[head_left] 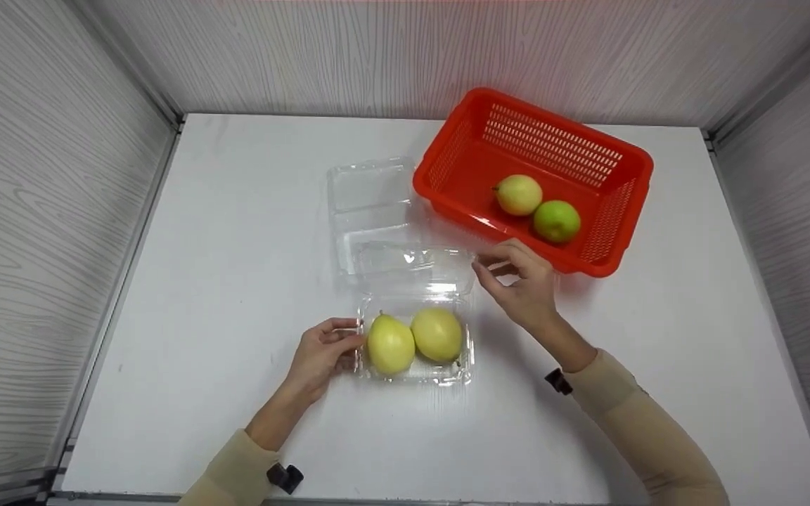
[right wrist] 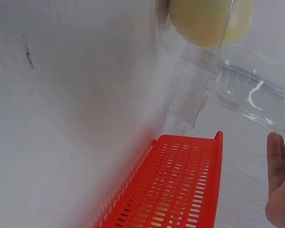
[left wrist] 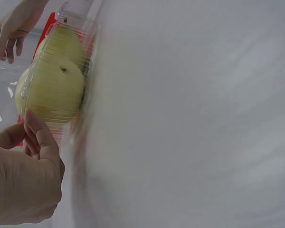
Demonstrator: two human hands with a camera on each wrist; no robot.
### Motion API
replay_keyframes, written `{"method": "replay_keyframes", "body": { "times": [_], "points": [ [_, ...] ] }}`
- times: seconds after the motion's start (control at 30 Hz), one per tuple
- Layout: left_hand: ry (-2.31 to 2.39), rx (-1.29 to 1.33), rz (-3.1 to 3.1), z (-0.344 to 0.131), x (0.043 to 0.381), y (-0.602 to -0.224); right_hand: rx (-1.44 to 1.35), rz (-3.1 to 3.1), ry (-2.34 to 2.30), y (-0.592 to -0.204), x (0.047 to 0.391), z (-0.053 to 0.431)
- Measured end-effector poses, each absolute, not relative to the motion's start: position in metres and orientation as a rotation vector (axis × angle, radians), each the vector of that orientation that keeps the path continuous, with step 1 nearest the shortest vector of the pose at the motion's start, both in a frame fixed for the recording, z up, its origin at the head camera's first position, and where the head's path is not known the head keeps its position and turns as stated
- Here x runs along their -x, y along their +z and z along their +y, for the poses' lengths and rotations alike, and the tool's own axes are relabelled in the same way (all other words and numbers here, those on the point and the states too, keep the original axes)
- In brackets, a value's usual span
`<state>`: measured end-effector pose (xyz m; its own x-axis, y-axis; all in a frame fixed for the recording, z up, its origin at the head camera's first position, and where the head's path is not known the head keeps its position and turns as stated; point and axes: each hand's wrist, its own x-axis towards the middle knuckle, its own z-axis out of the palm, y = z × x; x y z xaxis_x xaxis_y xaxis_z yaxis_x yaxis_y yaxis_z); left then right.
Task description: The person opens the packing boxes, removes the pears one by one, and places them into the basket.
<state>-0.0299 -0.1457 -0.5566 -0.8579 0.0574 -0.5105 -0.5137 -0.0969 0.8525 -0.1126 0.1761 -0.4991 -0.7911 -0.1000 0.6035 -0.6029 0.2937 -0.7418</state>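
Note:
A clear plastic clamshell container (head_left: 415, 376) lies unfolded on the table with two yellow pears (head_left: 391, 344) side by side in its base. At the base's left edge, the thumb and fingers of my left hand (head_left: 324, 355) pinch the rim; the left wrist view shows this grip close up. The raised lid (head_left: 412, 270) stands up behind the pears, tilted back. My right hand (head_left: 521, 281) holds the lid's right corner between thumb and fingertips. In the right wrist view, the right hand's fingers (right wrist: 274, 161) meet the lid's edge.
Behind the lid lies a second clear plastic container (head_left: 370, 186), partly overlapped by it. A red plastic basket (head_left: 447, 204) with slotted sides stands at the back right, close to the right hand. It holds a pale yellow pear (head_left: 519, 195) and a green fruit (head_left: 557, 221).

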Motion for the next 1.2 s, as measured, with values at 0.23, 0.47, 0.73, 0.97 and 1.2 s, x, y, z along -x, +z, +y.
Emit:
{"method": "replay_keyframes", "body": {
  "times": [0.23,0.47,0.73,0.97,1.2],
  "points": [
    [1.997,0.487,1.802,-0.155,0.022,-0.557,-0.485,-2.194,1.609,-0.501,0.124,0.167],
    [1.983,0.432,1.717,-0.166,0.02,-0.559,-0.391,-2.257,1.672,-0.504,0.135,0.159],
    [1.992,0.406,1.67,-0.17,0.02,-0.561,-0.241,-2.384,1.683,-0.511,0.147,0.154],
    [2.015,0.385,1.649,-0.169,0.019,-0.563,-0.205,-2.449,1.648,-0.519,0.152,0.157],
    [2.021,0.387,1.648,-0.168,0.019,-0.564,-0.241,-2.51,1.507,-0.516,0.144,0.164]
  ]
}}
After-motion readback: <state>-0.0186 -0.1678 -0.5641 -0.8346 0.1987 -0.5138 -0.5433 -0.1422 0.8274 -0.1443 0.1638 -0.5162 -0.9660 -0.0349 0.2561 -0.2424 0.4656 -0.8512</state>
